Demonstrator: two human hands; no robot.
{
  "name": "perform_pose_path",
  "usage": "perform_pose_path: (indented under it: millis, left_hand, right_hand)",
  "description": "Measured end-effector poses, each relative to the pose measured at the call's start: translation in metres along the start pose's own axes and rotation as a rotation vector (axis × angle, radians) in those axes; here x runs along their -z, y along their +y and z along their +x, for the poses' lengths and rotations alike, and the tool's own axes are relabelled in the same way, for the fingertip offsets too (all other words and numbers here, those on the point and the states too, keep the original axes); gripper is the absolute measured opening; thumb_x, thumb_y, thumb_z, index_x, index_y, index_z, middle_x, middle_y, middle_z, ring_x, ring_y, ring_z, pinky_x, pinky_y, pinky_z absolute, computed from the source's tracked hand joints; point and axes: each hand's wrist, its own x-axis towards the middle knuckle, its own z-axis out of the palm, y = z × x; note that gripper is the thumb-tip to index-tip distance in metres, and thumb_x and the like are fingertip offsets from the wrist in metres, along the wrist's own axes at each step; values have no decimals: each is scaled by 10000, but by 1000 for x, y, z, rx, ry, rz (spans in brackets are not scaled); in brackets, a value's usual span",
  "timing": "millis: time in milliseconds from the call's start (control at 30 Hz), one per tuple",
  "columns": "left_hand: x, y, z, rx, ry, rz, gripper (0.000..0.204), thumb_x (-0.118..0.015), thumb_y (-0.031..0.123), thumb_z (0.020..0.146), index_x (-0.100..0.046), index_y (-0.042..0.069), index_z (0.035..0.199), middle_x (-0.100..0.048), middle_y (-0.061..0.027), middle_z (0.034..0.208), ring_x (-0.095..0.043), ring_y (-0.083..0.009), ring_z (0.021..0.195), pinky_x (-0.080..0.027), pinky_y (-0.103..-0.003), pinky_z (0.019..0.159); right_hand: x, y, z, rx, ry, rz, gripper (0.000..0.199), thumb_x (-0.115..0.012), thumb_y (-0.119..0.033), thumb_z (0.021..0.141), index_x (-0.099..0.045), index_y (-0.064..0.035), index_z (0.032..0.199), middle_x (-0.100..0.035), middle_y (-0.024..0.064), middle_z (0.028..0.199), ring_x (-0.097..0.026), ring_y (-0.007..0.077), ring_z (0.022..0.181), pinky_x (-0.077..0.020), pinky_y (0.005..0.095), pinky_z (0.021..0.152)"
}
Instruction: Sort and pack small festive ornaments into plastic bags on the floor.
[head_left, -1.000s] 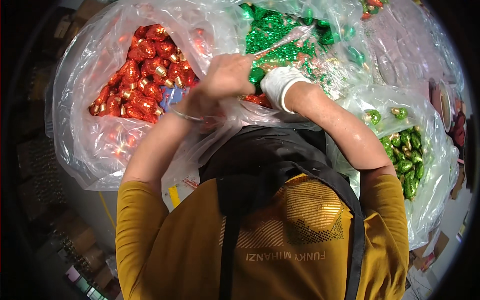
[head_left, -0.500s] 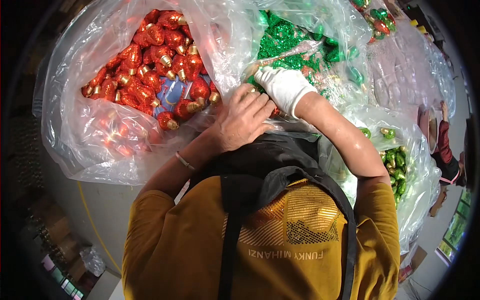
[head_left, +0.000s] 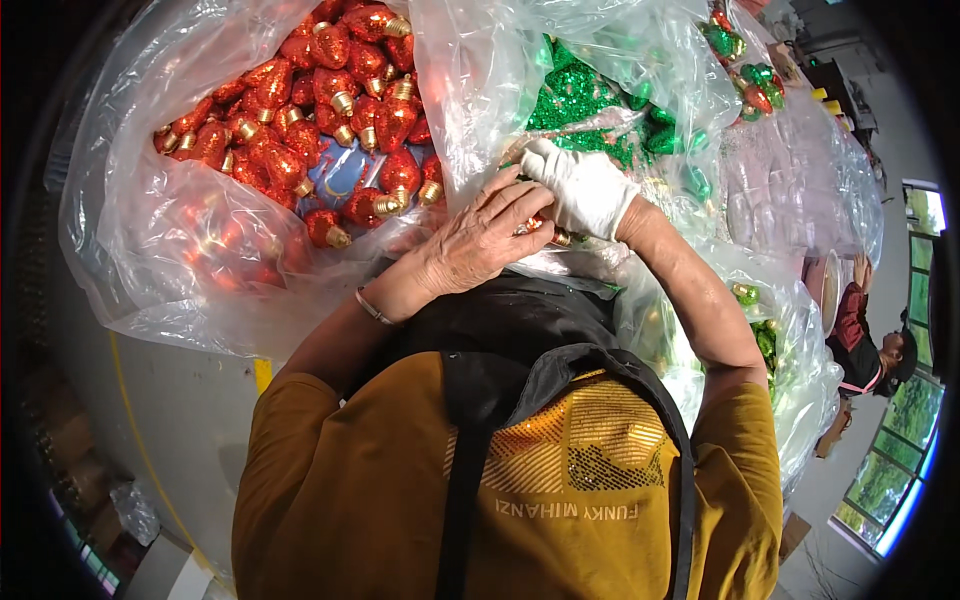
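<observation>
My bare left hand (head_left: 490,232) is closed, its fingers curled against my right hand. A bit of a red glitter bulb ornament (head_left: 531,226) with gold shows between its fingers. My right hand (head_left: 585,192), in a white glove, has its fingers bent and pressed to the left fingertips; what they pinch is hidden. Left of the hands, red glitter bulb ornaments (head_left: 335,88) with gold screw-type caps fill a clear plastic bag (head_left: 130,235). Just beyond the right hand, green glitter (head_left: 575,100) and shiny green pieces lie in clear plastic.
Light-green ornaments (head_left: 765,340) sit in another clear bag (head_left: 800,390) by my right forearm. Mixed red, green and gold ornaments (head_left: 755,85) lie at the far right. A person (head_left: 870,345) works at the right edge, near a round container (head_left: 825,285). Something blue (head_left: 342,178) shows among the red ornaments.
The right glove has drawn slightly nearer and its fingers have closed in against the left fingertips. The left hand stays almost in place. The view has shifted, showing more of the other person.
</observation>
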Motion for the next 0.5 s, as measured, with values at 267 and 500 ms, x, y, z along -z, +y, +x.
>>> perform_pose_path:
  millis: [267,500]
  left_hand:
    - [-2,-1,-5,8,72,13,295,-613,55,749,-640,86,1040,-495,-106,1223,-477,-264,1190,-316,-450,1089]
    - [3,-7,2,-23,-98,94,313,-631,71,766,-627,63,1079,-564,-101,1117,-544,-264,1076,-396,-422,1002]
  right_hand:
    - [14,-23,-2,-179,-56,-126,307,-562,-132,789,-499,-15,1066,-538,179,986,-617,312,808,-517,373,645]
    - [7,-11,-6,-253,-31,-6,242,-546,-90,791,-552,8,1012,-576,199,958,-614,331,862,-512,381,718]
